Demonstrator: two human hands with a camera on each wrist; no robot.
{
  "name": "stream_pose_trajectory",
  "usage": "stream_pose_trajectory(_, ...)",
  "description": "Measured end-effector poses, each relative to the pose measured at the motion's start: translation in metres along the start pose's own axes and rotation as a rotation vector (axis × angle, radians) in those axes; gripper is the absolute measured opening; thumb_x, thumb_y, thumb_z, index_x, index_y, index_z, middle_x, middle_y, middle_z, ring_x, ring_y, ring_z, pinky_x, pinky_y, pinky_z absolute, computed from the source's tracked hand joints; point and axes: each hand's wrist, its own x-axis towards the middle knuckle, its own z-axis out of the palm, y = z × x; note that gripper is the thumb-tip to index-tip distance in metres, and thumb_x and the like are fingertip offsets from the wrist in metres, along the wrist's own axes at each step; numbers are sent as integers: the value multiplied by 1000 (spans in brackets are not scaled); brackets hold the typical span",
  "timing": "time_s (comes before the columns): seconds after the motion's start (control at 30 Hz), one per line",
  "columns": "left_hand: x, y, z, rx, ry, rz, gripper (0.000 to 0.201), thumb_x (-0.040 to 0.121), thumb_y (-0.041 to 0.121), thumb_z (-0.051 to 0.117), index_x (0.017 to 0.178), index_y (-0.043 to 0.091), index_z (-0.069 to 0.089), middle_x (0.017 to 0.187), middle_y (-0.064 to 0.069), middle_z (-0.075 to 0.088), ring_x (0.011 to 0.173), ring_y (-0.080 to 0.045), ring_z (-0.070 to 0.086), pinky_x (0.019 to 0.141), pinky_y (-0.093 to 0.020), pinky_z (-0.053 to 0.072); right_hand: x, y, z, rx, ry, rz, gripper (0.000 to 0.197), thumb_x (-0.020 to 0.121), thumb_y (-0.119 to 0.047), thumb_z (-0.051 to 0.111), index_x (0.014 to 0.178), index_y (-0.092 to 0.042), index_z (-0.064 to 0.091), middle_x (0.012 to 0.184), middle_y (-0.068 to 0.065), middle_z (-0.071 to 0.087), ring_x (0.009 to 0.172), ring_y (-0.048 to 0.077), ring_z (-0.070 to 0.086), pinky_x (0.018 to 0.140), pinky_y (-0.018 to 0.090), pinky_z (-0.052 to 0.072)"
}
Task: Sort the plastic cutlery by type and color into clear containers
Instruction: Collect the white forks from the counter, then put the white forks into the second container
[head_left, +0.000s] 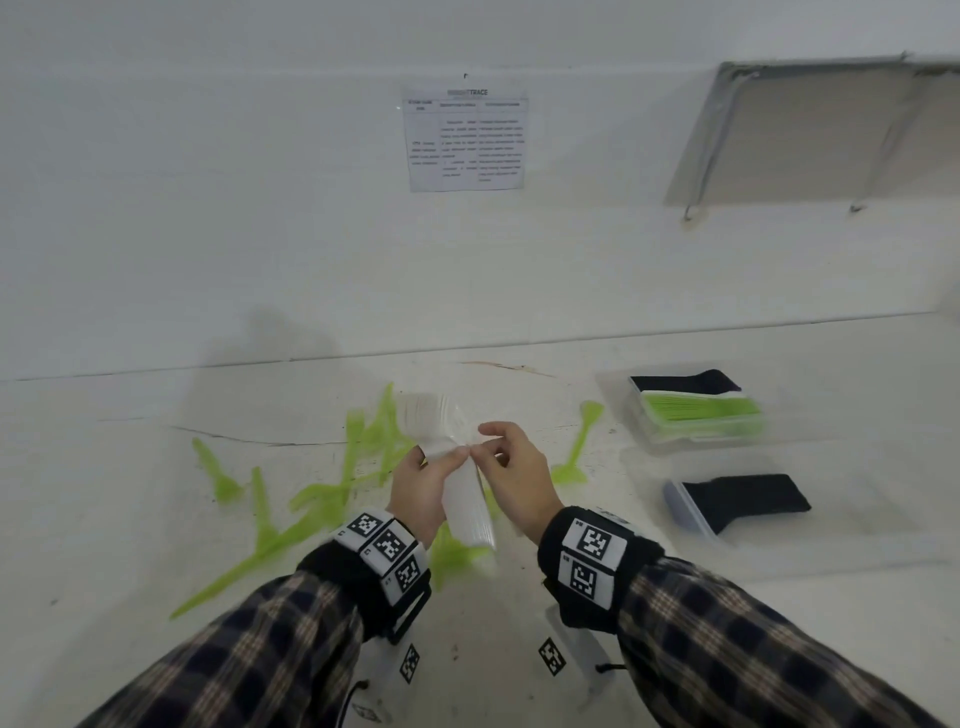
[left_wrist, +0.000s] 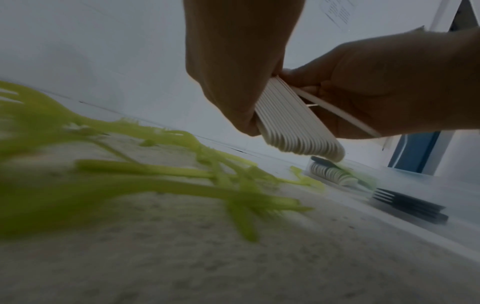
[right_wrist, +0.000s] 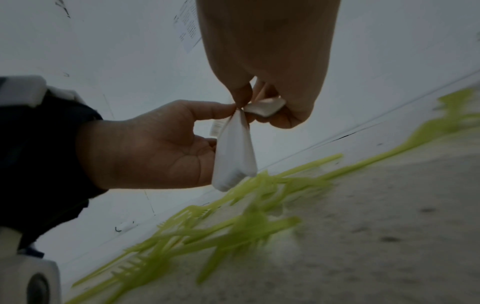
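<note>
The left hand is curled round a stack of white cutlery, held above the table with the thumb lying across the top of the stack; whether these are forks, spoons or knives cannot be told for sure, though the far ends look like fork heads. The right hand meets the stack from the other side, its thumb and fingers pinching one white piece that stands a little off the stack's side in the left wrist view. Under and to the left of the stack, green forks lie scattered on the table, crossing one another, and one more green piece lies just right of the stack. Further right of the stack stand two clear containers: the far container holds black, green and white pieces in rows, and the near container holds black forks. On the wall beyond the stack hangs a printed sheet, its text too small to read.
</note>
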Motion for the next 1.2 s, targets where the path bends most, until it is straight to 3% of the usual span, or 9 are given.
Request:
stream_pose_trajectory(0.1, -3, -5, 20, 2, -10, 2, 13, 88, 4, 60, 102, 3, 62, 97, -18, 67, 85, -31, 65, 80, -45, 51, 1, 4, -21, 20, 35, 15, 23, 93, -14, 53, 116, -12, 53, 84, -1, 61, 68, -1, 52, 63, 5, 42)
stream_pose_trajectory(0.2, -4, -13, 39, 20, 12, 3, 16, 87, 7, 62, 103, 3, 63, 103, -22, 67, 93, -37, 65, 88, -53, 49, 0, 7, -37, 25, 21, 26, 24, 94, -15, 51, 117, -11, 54, 79, -7, 57, 69, 1, 52, 66, 10, 43)
stream_pose_trajectory(0.37, -8, -23, 63, -6, 44, -11, 20, 86, 8, 64, 106, 3, 64, 100, -17, 69, 90, -33, 66, 90, -50, 51, 1, 10, -61, 63, 71, 17, 21, 95, -13, 48, 115, -12, 54, 85, -3, 59, 69, 0, 52, 61, 3, 41)
stream_pose_trajectory(0.53, -19, -30, 82, -57, 30, 30, 13, 88, 3, 60, 101, 3, 63, 96, -16, 67, 82, -28, 66, 78, -41, 54, -2, 10, -81, -23, -28, 3, 26, 96, -11, 44, 116, -10, 60, 101, -4, 59, 78, -3, 52, 69, 1, 40)
stream_pose_trajectory(0.67, -26, -37, 88, -54, 66, 67, 3, 89, 5, 61, 90, 7, 62, 87, -12, 69, 71, -20, 68, 57, -29, 55, -6, 11, -90, -142, -94, -53, 25, 95, -14, 49, 115, -12, 63, 112, 4, 55, 96, 7, 49, 80, 10, 36)
stream_pose_trajectory(0.77, -33, -41, 90, -37, 68, 60, 8, 90, 6, 59, 97, 4, 61, 94, -16, 67, 76, -24, 66, 58, -29, 55, -10, 13, -92, -223, -89, -78, 26, 94, -15, 52, 118, -11, 63, 114, 7, 58, 95, 8, 51, 80, 8, 35)
stream_pose_trajectory(0.9, -41, -44, 90, -19, 76, 55, 13, 93, 1, 50, 99, 4, 61, 94, -15, 67, 77, -23, 64, 55, -27, 53, -17, 6, -96, -387, -215, -90, 39, 92, -16, 52, 130, -6, 52, 125, 11, 47, 117, 19, 47, 82, 5, 27)
stream_pose_trajectory(1.0, -45, -42, 91, -55, 62, 29, 25, 94, -1, 41, 109, 3, 61, 100, -17, 67, 83, -25, 65, 57, -27, 54, -24, 3, -92, -456, -282, -21, 49, 84, -26, 61, 127, -7, 47, 123, 10, 38, 117, 24, 42, 97, 20, 37)
stream_pose_trajectory(1.2, -59, -38, 100, -77, -52, -19, 30, 96, 2, 34, 98, 9, 63, 89, -11, 67, 73, -19, 62, 57, -29, 53, -27, 5, -97, -486, -198, 40, 40, 78, -34, 63, 110, -11, 56, 110, 14, 51, 106, 29, 50, 91, 33, 44)
